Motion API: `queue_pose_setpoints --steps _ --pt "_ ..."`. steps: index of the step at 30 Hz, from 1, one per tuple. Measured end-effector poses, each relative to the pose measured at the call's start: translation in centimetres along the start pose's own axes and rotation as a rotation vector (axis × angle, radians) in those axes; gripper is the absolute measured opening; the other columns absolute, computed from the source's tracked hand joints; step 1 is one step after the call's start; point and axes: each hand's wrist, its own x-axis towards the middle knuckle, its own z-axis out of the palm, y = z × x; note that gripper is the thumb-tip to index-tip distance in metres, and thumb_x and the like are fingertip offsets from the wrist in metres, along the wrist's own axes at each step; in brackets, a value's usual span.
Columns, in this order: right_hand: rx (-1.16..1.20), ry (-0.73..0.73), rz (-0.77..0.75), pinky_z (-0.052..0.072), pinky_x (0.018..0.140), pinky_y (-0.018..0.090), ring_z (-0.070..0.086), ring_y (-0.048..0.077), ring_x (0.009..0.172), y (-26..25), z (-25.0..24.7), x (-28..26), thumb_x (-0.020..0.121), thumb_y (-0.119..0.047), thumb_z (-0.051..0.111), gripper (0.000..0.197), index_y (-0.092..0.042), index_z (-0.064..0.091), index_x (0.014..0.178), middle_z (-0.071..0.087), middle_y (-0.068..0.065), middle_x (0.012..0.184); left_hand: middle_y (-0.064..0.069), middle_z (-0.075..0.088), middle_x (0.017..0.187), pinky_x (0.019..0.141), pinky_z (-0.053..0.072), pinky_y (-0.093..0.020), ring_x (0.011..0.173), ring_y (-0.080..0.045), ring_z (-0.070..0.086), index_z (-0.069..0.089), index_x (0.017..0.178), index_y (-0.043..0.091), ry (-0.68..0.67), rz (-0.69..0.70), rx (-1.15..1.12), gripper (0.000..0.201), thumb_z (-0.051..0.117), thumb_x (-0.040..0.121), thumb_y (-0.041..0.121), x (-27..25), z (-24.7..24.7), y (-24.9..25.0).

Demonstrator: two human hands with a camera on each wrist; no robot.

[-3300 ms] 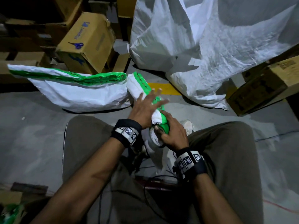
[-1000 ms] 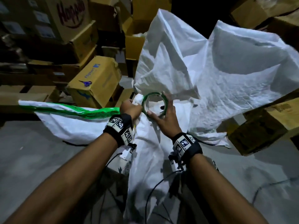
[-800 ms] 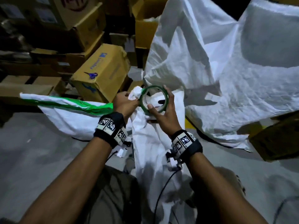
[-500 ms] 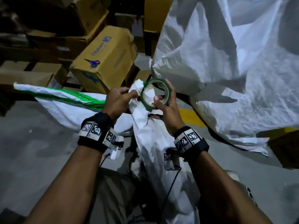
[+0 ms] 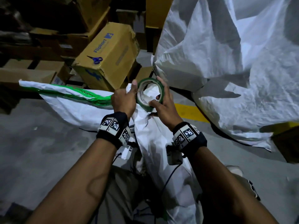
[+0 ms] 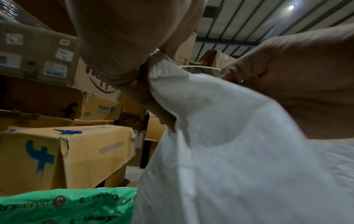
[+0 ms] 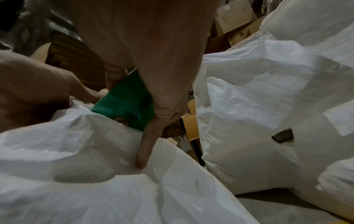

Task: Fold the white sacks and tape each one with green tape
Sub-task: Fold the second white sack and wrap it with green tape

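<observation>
Hanging bunched between both forearms, the crumpled white woven sack [image 5: 155,143] has its gathered top fisted in the left hand [image 5: 123,101], while the right hand [image 5: 163,104] curls round the green roll of adhesive tape [image 5: 149,92] pressed against that top; behind lie a finished white sack banded with green tape [image 5: 72,101], a tan cardboard box [image 5: 111,57] bearing blue-handled scissors [image 5: 96,59], and big loose white sacks [image 5: 234,62] on grey floor [image 5: 40,151]

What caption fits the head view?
Left hand grips a white sack while right hand holds green tape.
</observation>
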Motion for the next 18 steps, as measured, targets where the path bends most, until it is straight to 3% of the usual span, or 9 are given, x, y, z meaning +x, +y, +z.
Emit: queue_pose_setpoints --steps 2,5,9,11,13,16,18 --pt "-0.042 -0.024 -0.025 0.048 0.097 0.061 0.043 0.036 0.128 -0.2 -0.4 0.0 0.071 -0.022 0.055 0.085 -0.057 0.03 0.144 0.044 -0.024 0.14 -0.019 0.06 0.08 0.069 0.037 -0.036 0.08 -0.036 0.054 0.059 0.07 0.005 0.027 -0.035 -0.016 0.06 0.053 0.096 0.058 0.1 0.1 0.1" --pt "-0.101 -0.062 -0.044 0.05 0.094 0.053 0.042 0.03 0.122 -0.8 -1.2 0.0 0.077 -0.01 0.052 0.082 -0.053 0.032 0.144 0.04 -0.043 0.124 -0.019 0.06 0.082 0.068 0.034 -0.035 0.079 -0.035 0.053 0.057 0.071 0.003 0.058 -0.092 -0.035 0.059 0.054 0.097 0.056 0.5 0.2 0.0" --pt "-0.231 -0.106 -0.102 0.038 0.085 0.032 0.039 0.021 0.107 -1.9 -2.3 -0.3 0.077 -0.005 0.052 0.075 -0.039 0.044 0.143 0.052 -0.017 0.122 -0.021 0.063 0.092 0.073 0.042 -0.038 0.091 -0.039 0.06 0.06 0.081 0.003 0.08 -0.168 -0.058 0.054 0.056 0.096 0.055 1.2 0.5 -0.5" --pt "-0.351 -0.165 -0.118 0.03 0.076 0.027 0.042 0.018 0.102 -2.7 -2.6 -0.5 0.07 -0.017 0.049 0.071 -0.037 0.053 0.138 0.057 -0.007 0.114 -0.022 0.066 0.111 0.083 0.048 -0.04 0.102 -0.04 0.061 0.064 0.098 0.002 0.116 -0.231 -0.096 0.054 0.057 0.095 0.055 1.8 0.3 -0.7" --pt "-0.483 -0.296 -0.037 0.035 0.078 0.029 0.051 0.024 0.101 -3.6 -2.8 -1.0 0.065 -0.036 0.042 0.073 -0.038 0.056 0.137 0.06 0.007 0.108 -0.022 0.064 0.124 0.09 0.049 -0.041 0.111 -0.04 0.06 0.063 0.115 -0.002 0.128 -0.309 -0.128 0.062 0.056 0.095 0.056 2.8 -0.2 -1.1" --pt "-0.735 -0.569 0.082 0.044 0.093 0.037 0.055 0.033 0.116 -4.4 -2.2 -2.6 0.065 -0.044 0.036 0.088 -0.042 0.031 0.153 0.057 0.013 0.129 -0.018 0.064 0.127 0.092 0.052 -0.039 0.112 -0.039 0.062 0.062 0.121 -0.001 0.063 -0.444 -0.153 0.073 0.049 0.092 0.065 4.2 -0.8 -2.1" --pt "-0.877 -0.61 0.063 0.042 0.085 0.04 0.055 0.039 0.112 -4.2 -1.3 -3.7 0.075 -0.046 0.042 0.09 -0.043 0.008 0.158 0.051 0.014 0.123 -0.016 0.068 0.119 0.091 0.056 -0.044 0.101 -0.035 0.067 0.064 0.107 0.005 0.022 -0.478 -0.27 0.069 0.052 0.087 0.069 4.6 -1.0 -2.8"
